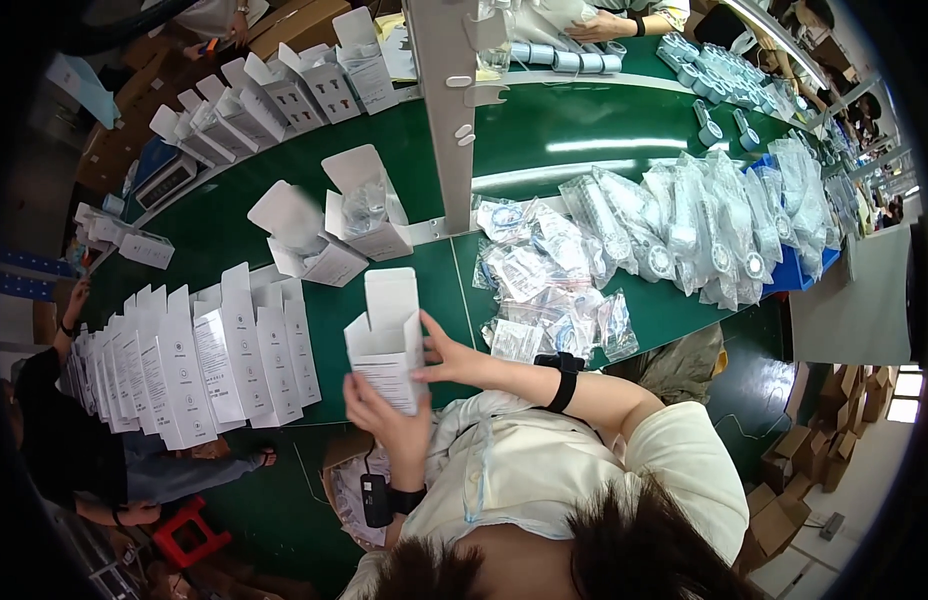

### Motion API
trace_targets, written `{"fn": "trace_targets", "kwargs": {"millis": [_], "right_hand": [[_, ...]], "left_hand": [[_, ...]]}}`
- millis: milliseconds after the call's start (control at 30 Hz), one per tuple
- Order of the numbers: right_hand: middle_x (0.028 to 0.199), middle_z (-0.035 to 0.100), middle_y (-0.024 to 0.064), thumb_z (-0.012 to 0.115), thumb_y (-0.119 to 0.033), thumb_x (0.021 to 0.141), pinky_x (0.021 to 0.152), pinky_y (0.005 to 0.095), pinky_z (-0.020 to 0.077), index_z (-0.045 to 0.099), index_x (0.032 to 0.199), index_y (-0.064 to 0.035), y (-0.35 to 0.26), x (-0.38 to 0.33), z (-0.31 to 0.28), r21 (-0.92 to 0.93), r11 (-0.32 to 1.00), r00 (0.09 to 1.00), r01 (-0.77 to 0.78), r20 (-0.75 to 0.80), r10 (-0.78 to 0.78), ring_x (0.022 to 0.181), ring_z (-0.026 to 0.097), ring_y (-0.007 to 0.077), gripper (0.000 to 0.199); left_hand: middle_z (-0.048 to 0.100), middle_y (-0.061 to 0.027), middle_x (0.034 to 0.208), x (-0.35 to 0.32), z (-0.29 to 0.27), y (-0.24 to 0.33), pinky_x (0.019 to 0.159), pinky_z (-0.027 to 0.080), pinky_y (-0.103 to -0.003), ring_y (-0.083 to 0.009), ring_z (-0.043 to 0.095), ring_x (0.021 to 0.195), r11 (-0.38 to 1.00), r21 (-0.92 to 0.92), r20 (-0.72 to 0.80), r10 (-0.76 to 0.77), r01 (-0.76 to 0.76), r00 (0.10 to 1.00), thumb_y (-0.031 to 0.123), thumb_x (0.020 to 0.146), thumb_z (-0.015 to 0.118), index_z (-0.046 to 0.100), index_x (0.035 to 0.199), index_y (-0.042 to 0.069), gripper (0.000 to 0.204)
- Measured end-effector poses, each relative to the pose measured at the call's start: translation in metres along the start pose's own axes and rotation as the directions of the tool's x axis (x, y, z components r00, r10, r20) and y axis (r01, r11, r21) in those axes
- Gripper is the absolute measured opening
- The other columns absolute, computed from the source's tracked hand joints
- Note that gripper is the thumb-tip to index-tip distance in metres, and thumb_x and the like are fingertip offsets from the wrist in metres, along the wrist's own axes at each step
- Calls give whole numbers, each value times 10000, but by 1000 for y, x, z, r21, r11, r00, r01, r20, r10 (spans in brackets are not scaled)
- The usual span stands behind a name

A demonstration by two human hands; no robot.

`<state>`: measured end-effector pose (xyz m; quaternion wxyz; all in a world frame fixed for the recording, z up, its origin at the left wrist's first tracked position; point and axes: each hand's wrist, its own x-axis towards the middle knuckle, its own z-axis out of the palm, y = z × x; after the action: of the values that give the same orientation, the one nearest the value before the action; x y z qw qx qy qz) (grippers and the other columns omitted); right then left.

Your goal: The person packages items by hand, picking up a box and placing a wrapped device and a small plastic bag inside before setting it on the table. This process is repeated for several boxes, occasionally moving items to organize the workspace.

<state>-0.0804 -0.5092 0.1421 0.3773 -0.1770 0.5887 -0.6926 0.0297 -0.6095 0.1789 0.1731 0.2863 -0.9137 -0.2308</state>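
A white carton with its top flap standing up is held between my two hands above the near edge of the green table. My left hand grips its lower front from below, fingers along the side. At the carton's right side my right hand presses with thumb and fingers. What lies inside the carton cannot be made out. Just beyond it stand two open white boxes, the right one with a clear plastic-wrapped item inside. To the right lies a pile of small clear bags holding leaflets and parts.
A row of upright white cartons stands at the left. Bubble-wrapped devices lie at the right beside a blue bin. A metal post rises from the table's middle. More open boxes line the far side. Other people work nearby.
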Motion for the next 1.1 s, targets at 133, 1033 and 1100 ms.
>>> {"fn": "trace_targets", "kwargs": {"millis": [133, 1033, 1100], "right_hand": [[1388, 140, 191, 727, -238, 659, 1027, 345, 200, -72, 1352, -19, -45, -19, -32, -82, 979, 970, 185, 173, -168, 1288, 159, 284, 1081], [961, 460, 154, 595, 5, 646, 793, 314, 412, 462, 1171, -110, -138, -74, -246, -908, 351, 487, -228, -418, -767, 871, 495, 271, 554], [1001, 465, 123, 615, -14, 659, 804, 275, 400, 438, 1154, -40, -168, -91, -208, -825, 559, 355, 81, -501, -790, 915, 489, 214, 526]], "left_hand": [[319, -168, 1241, 22, -9, 26, 916, 323, -432, -312, 371, 1118, 727, -686, 153, 179, -26, 972, 193, 548, 796, 134, 1346, 60, 1046], [354, -249, 1237, 93, 106, 56, 846, 404, -402, -363, 441, 1081, 611, -714, 67, 545, -341, 836, 69, 574, 778, 267, 983, 97, 656], [348, -262, 1250, 92, 107, 54, 852, 407, -408, -370, 433, 1101, 621, -706, 67, 538, -341, 840, 66, 574, 777, 256, 981, 98, 661]]}}
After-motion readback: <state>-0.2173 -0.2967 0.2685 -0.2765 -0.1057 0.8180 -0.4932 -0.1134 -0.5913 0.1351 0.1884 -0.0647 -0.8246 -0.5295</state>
